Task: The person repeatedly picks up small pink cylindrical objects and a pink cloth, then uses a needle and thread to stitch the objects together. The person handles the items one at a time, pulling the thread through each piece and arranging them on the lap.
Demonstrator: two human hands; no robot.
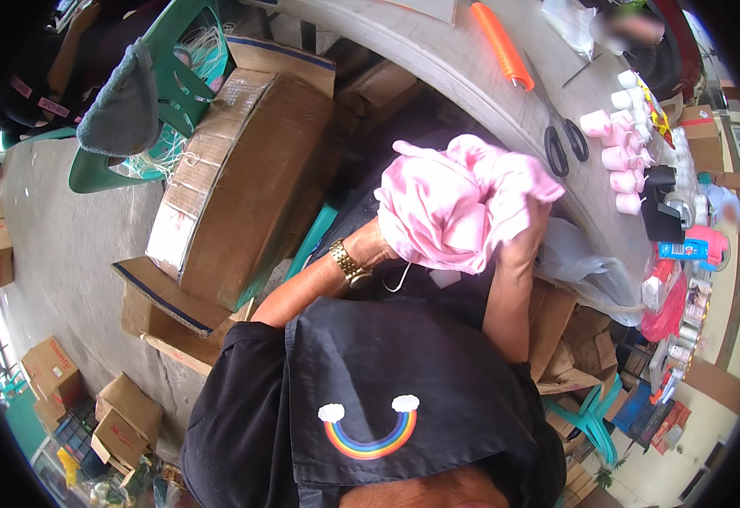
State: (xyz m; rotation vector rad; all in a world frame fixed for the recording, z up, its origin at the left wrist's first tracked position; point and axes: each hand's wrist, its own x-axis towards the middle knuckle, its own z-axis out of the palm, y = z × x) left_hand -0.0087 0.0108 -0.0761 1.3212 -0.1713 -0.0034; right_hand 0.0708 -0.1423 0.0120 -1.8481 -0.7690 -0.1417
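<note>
A bunched pink cloth [437, 207] is held up in front of my chest between both hands. My left hand [376, 242], with a gold watch [349, 264] on its wrist, grips the cloth's lower left side, and its fingers are lost in the folds. On the other side my right hand [522, 245] grips the cloth, its fingertips covered by fabric. A white string or strap [399, 279] hangs under the cloth. Scissors with black handles [566, 146] lie on the table beyond my right hand.
The grey table [437, 51] curves along the far side, bearing an orange rod-like item [501, 44] and several pink thread spools [620, 159]. A large cardboard box [251, 186] stands left, beside a green chair [175, 85]. Clear plastic bags [586, 267] hang at right.
</note>
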